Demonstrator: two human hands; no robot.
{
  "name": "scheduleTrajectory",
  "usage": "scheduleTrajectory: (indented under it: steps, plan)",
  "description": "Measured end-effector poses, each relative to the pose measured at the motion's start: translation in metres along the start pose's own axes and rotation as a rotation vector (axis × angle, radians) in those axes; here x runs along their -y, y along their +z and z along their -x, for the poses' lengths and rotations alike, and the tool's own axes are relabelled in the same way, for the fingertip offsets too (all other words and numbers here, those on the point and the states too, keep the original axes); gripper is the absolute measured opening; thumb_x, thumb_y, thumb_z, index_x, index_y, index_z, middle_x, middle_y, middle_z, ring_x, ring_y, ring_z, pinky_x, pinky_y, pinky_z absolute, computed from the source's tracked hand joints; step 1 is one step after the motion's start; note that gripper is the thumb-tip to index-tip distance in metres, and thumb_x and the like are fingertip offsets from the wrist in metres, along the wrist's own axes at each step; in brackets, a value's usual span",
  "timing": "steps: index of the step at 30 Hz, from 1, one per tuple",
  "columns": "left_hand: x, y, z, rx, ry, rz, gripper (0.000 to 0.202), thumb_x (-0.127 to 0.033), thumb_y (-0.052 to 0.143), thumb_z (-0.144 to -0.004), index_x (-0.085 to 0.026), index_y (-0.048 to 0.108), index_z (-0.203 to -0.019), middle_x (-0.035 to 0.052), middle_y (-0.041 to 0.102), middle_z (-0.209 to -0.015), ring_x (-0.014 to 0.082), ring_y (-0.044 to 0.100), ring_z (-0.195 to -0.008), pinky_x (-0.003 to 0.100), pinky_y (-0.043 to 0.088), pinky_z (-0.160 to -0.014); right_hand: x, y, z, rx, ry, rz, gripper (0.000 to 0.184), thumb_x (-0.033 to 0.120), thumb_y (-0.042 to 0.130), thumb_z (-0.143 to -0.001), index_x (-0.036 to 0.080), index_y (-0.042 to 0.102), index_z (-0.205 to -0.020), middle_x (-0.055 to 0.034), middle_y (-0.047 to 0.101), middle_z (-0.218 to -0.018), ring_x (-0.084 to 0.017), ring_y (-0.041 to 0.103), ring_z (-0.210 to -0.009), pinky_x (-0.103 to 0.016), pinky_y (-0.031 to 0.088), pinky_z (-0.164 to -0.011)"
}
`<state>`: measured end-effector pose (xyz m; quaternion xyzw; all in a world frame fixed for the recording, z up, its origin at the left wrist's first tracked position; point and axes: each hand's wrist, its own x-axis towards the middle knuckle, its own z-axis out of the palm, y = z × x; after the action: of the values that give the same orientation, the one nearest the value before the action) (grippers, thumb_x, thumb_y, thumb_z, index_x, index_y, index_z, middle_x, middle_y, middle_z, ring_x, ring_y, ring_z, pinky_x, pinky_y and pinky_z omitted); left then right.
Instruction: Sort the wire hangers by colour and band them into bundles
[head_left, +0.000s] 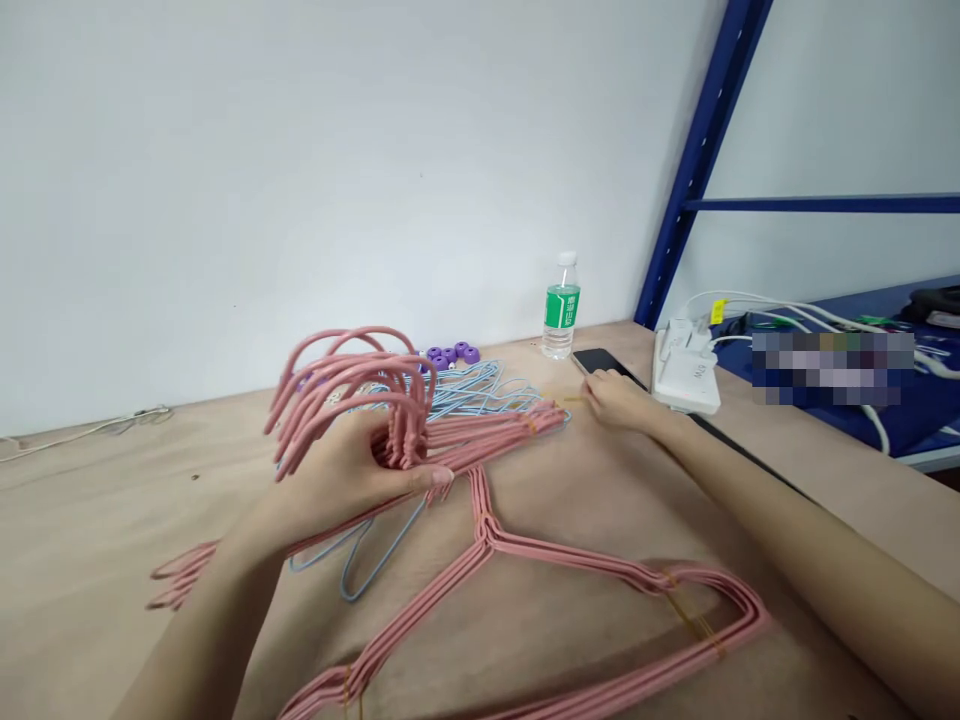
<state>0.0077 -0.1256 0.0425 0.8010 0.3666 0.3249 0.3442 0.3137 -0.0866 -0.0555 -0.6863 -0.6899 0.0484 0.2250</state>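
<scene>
My left hand [367, 470] is closed around the necks of a bunch of pink wire hangers [480, 437], whose curved hooks rise above my fingers. At the right end of that bunch, my right hand [611, 395] pinches a thin yellow rubber band [574, 400] stretched away from the hangers. Another stack of pink hangers [555, 552] lies flat in front of me, bound with rubber bands [694, 615] near its shoulders. Light blue wire hangers [480, 385] lie behind the held bunch and partly under it.
Several purple round pieces [461, 352] lie by the wall. A water bottle [561, 308] stands at the back, with a dark phone [600, 360] near my right hand. Farther right are a white power strip [684, 370] with cables and a blue metal frame [694, 150].
</scene>
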Motion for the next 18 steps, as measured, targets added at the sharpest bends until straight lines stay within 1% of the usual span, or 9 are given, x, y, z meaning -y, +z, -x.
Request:
scheduleTrajectory:
  steps: [2,4,6,9,12,14,15,16,18]
  plan:
    - [0.005,0.002,0.001,0.078,-0.006,-0.024,0.013,-0.024,0.072,-0.058,-0.018,0.06,-0.057,-0.0047,0.047,-0.046,0.009,0.038,-0.04,0.018,0.023,-0.035,-0.001,-0.004,-0.006,-0.052,0.021,-0.14,0.01,0.012,0.042,-0.072,0.018,0.047,-0.066,-0.0076,0.058,-0.066,-0.02,0.056,-0.067,-0.034,0.045,-0.064]
    - [0.009,0.003,0.001,0.117,-0.014,-0.028,0.011,-0.024,0.07,-0.061,-0.018,0.061,-0.059,-0.0042,0.048,-0.047,0.009,0.037,-0.04,0.019,0.021,-0.036,0.001,-0.009,-0.01,-0.091,0.041,-0.297,0.004,0.015,0.042,-0.073,0.019,0.044,-0.072,-0.0022,0.055,-0.061,-0.016,0.055,-0.059,-0.029,0.045,-0.057]
    - [0.011,0.005,0.0,0.139,-0.009,-0.038,0.011,-0.025,0.068,-0.063,-0.018,0.061,-0.06,-0.0036,0.049,-0.049,0.0092,0.037,-0.042,0.019,0.022,-0.037,0.006,-0.013,-0.011,-0.103,0.055,-0.452,0.004,0.019,0.043,-0.074,0.019,0.043,-0.078,-0.0005,0.056,-0.061,-0.014,0.056,-0.058,-0.026,0.046,-0.055]
    - [0.01,0.01,-0.002,0.146,0.012,-0.051,0.016,-0.031,0.066,-0.065,-0.018,0.059,-0.06,-0.0027,0.048,-0.05,0.0104,0.039,-0.044,0.02,0.024,-0.039,0.015,-0.017,-0.008,-0.069,0.064,-0.64,0.01,0.024,0.045,-0.075,0.017,0.048,-0.082,-0.0033,0.06,-0.067,-0.012,0.056,-0.056,-0.026,0.048,-0.055]
    - [0.008,0.015,-0.001,0.18,-0.027,-0.105,0.024,-0.04,0.061,-0.069,-0.017,0.056,-0.061,-0.002,0.047,-0.054,0.0117,0.042,-0.05,0.02,0.028,-0.043,0.025,-0.024,-0.002,0.001,0.056,-0.767,0.018,0.024,0.047,-0.074,0.015,0.056,-0.088,-0.0091,0.065,-0.083,-0.01,0.056,-0.056,-0.025,0.049,-0.053]
    - [0.008,0.017,0.0,0.217,-0.059,-0.143,0.026,-0.042,0.058,-0.072,-0.017,0.054,-0.064,-0.0019,0.047,-0.057,0.0117,0.042,-0.053,0.02,0.028,-0.045,0.034,-0.031,0.003,0.06,0.051,-0.893,0.031,0.022,0.052,-0.071,0.017,0.057,-0.102,-0.0109,0.063,-0.103,-0.01,0.058,-0.06,-0.023,0.049,-0.051]
    - [0.008,0.018,0.0,0.24,-0.065,-0.149,0.026,-0.042,0.057,-0.073,-0.017,0.054,-0.066,-0.002,0.047,-0.058,0.0117,0.042,-0.054,0.02,0.028,-0.046,0.04,-0.035,0.006,0.086,0.046,-0.967,0.041,0.022,0.054,-0.07,0.02,0.054,-0.111,-0.0109,0.059,-0.113,-0.011,0.06,-0.065,-0.022,0.049,-0.05]
    - [0.009,0.019,-0.001,0.263,-0.059,-0.143,0.025,-0.042,0.056,-0.074,-0.017,0.054,-0.067,-0.0021,0.048,-0.059,0.0117,0.042,-0.054,0.021,0.029,-0.046,0.048,-0.039,0.009,0.11,0.032,-1.04,0.052,0.022,0.057,-0.069,0.023,0.048,-0.12,-0.0107,0.054,-0.122,-0.012,0.062,-0.072,-0.022,0.049,-0.05]
    - [0.01,0.022,-0.003,0.296,-0.024,-0.112,0.023,-0.04,0.055,-0.075,-0.018,0.055,-0.07,-0.0018,0.05,-0.061,0.0122,0.043,-0.056,0.021,0.031,-0.049,0.066,-0.047,0.017,0.143,-0.038,-1.148,0.072,0.024,0.061,-0.068,0.028,0.03,-0.134,-0.0107,0.045,-0.131,-0.017,0.061,-0.09,-0.024,0.052,-0.058]
